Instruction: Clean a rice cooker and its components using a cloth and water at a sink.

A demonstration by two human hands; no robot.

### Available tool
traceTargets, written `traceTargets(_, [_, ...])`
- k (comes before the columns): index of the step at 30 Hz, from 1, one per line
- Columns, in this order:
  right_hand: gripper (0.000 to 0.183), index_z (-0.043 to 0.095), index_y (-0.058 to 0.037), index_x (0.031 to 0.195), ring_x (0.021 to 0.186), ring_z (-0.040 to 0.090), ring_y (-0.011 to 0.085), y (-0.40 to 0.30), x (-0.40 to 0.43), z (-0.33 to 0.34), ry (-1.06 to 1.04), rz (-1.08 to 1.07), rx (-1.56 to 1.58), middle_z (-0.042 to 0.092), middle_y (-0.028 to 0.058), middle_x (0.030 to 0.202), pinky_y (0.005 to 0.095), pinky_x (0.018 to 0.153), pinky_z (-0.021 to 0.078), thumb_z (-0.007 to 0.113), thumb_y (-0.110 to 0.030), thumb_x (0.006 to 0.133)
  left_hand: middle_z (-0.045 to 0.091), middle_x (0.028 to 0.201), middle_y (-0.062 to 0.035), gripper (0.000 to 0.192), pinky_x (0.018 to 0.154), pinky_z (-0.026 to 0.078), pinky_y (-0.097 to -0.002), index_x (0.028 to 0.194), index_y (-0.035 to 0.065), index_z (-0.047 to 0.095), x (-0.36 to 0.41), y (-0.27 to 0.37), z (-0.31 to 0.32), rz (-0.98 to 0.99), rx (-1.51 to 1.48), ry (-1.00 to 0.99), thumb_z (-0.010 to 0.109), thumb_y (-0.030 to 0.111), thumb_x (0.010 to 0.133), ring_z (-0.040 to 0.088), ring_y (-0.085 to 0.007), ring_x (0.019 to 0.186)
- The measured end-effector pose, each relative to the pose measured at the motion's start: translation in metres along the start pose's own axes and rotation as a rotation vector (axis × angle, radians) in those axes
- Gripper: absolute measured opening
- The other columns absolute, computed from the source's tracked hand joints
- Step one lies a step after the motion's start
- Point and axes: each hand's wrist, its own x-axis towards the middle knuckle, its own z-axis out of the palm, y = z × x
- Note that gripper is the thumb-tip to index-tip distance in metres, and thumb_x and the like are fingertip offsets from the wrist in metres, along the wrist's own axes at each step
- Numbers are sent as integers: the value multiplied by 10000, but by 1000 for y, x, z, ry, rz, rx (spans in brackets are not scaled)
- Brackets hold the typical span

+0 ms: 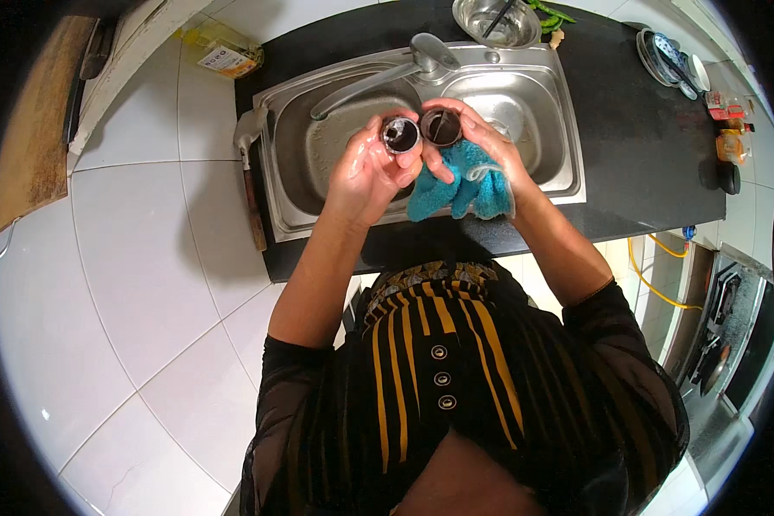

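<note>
Both wet hands are held over the near side of a stainless-steel double sink point(571, 155). My left hand point(364, 168) grips a short cylinder point(400, 135) with a pale rim and a dark hollow, its open end facing up. Close beside it, my right hand point(490, 138) holds a dark brown round piece point(441, 127), also hollow, with a thin bar across its inside. A turquoise cleaning cloth point(484, 190) with a pale edge hangs from under my right hand, over the sink's front rim. What the two pieces belong to cannot be told.
A faucet point(367, 87) reaches over the left basin. On the black countertop point(632, 148) are a steel bowl point(522, 29), green chillies point(558, 11), stacked dishes point(667, 58) and bottles point(729, 138). A wooden-handled spatula point(253, 187) lies along the left edge; a yellow liquid bottle point(232, 58) stands behind.
</note>
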Motion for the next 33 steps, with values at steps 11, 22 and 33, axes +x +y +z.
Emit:
traceTargets(11, [471, 459, -12, 1209, 712, 532, 131, -2, 0, 10, 32, -14, -62, 555, 80, 820, 234, 637, 420, 507, -315, 852, 400, 603, -5, 389, 574, 315, -251, 1003, 46, 519, 2, -1, -2, -53, -280, -84, 265, 334, 940, 353, -128, 564])
traceTargets(22, [368, 498, -34, 1212, 766, 550, 111, 4, -1, -1, 15, -30, -114, 565, 40, 877, 230, 699, 447, 449, -148, 865, 449, 584, -38, 373, 525, 312, -252, 879, 36, 524, 7, 2, 9, -77, -41, 87, 289, 318, 946, 359, -139, 520])
traceTargets(33, [159, 564, -15, 1005, 749, 546, 97, 20, 1, -13, 82, -67, -191, 581, 19, 833, 235, 693, 449, 519, -112, 889, 517, 679, -71, 349, 516, 331, -244, 909, 22, 515, 9, 2, 19, 3, 185, 73, 300, 293, 953, 404, -127, 538])
